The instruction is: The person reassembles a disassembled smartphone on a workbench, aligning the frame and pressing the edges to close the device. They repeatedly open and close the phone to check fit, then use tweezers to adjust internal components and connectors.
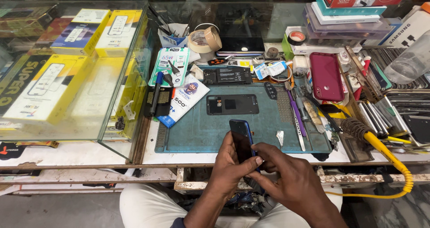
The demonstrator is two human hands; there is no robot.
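Observation:
My left hand [230, 165] and my right hand [286, 178] both grip a dark blue phone [241, 136], held on edge above the front rim of the workbench. The thumbs press along its side. Just beyond it, on the blue work mat [197, 129], lies a black phone back panel [232, 104]. A black circuit part [227, 75] lies at the mat's far edge.
A glass case [89, 75] with yellow boxes stands at left. Tape rolls [204, 40], a red phone case [326, 76], tweezers and a purple tool [296, 114] crowd the right. A soldering iron [358, 130] with a yellow coiled cord rests at right. Boxes are stacked at the back.

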